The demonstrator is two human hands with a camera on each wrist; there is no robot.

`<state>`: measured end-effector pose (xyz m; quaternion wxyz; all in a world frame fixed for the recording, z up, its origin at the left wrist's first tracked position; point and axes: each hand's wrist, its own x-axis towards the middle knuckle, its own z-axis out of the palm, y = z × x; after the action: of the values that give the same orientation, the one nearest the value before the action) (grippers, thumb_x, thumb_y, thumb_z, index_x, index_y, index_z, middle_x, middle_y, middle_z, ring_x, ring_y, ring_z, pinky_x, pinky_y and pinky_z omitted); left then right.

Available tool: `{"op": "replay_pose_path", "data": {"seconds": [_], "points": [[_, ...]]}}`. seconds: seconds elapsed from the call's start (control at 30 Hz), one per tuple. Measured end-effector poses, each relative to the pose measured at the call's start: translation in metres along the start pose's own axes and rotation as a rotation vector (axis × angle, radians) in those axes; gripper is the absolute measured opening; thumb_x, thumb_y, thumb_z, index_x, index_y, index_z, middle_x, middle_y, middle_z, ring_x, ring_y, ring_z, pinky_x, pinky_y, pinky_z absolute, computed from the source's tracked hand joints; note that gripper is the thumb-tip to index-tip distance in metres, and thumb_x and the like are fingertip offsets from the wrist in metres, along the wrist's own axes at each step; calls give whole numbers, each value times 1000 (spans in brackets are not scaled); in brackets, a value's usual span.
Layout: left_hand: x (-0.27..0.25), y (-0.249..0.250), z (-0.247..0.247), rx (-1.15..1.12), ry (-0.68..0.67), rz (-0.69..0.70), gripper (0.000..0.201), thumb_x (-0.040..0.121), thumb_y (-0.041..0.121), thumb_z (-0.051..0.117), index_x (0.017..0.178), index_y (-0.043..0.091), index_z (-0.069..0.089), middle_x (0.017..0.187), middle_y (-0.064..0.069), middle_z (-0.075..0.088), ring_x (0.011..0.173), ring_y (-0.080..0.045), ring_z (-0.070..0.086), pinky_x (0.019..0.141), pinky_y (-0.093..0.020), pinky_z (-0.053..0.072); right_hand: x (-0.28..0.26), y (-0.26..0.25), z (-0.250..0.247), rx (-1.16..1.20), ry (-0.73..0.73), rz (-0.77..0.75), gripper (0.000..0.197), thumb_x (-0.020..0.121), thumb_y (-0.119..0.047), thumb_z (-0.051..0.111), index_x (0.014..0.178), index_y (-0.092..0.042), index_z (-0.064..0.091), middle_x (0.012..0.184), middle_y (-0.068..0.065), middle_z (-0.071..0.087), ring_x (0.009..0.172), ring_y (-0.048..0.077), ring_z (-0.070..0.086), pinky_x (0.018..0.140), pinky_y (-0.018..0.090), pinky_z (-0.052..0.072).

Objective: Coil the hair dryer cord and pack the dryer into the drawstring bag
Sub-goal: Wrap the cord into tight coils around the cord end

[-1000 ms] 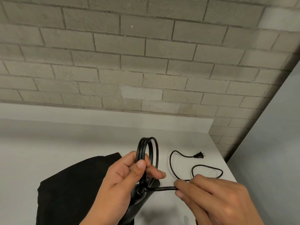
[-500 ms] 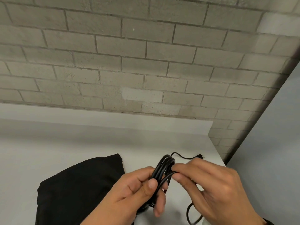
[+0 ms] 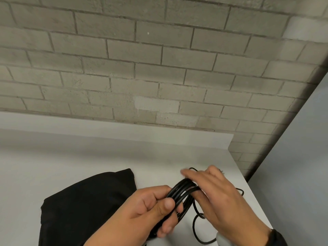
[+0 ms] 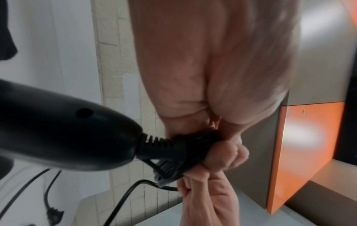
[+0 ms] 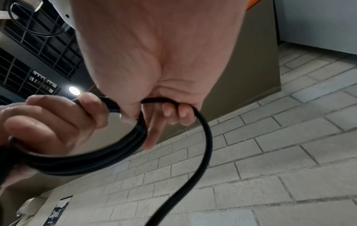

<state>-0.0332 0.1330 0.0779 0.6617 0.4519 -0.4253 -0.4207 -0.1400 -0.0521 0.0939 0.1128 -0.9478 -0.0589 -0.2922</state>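
My left hand (image 3: pixel 160 208) grips a coil of black cord (image 3: pixel 181 193) in several loops, just right of the black drawstring bag (image 3: pixel 88 206). The hair dryer (image 4: pixel 63 137) hangs below that hand, its black handle showing in the left wrist view. My right hand (image 3: pixel 204 187) lies over the top of the coil. The loose cord (image 5: pixel 203 145) runs through its curled fingers (image 5: pixel 173 111). The rest of the cord (image 3: pixel 197 228) trails on the white table (image 3: pixel 71 157). The plug (image 4: pixel 54 214) lies on the table, mostly hidden behind my right hand in the head view.
A grey brick wall (image 3: pixel 159 68) stands behind the table. The table's right edge (image 3: pixel 248 183) runs close beside my right hand. An orange panel (image 4: pixel 309 145) stands to the side.
My right hand has carried the loose cord up and over the coil in my left hand, adding a loop. Less cord lies on the table, and the coil has tilted towards the right.
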Motion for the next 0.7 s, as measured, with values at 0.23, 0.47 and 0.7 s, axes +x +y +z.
{"op": "replay_pose_path", "data": {"seconds": [0.23,0.47,0.7], "points": [[-3,6,-9,-20,-134,-28,23,96,22,59,112,4,60,78,-5,64,69,-17,58,81,-42,42,0,-3,0,72,-87,9,27,103,-37,26,113,-28,50,86,-14,58,77,4,37,68,15,38],[2,12,-16,-31,-207,-83,12,96,13,58,105,5,59,77,-6,66,65,-14,63,75,-36,48,3,-12,-7,119,-251,40,26,94,-35,39,119,-38,43,101,-24,52,88,-3,48,76,14,40],[5,14,-21,1,-240,-127,18,92,20,63,103,6,63,84,-6,74,76,-18,68,89,-38,47,5,-11,-5,14,-297,-44,28,87,-8,53,106,-28,46,86,-12,56,71,11,51,57,29,46]]}}
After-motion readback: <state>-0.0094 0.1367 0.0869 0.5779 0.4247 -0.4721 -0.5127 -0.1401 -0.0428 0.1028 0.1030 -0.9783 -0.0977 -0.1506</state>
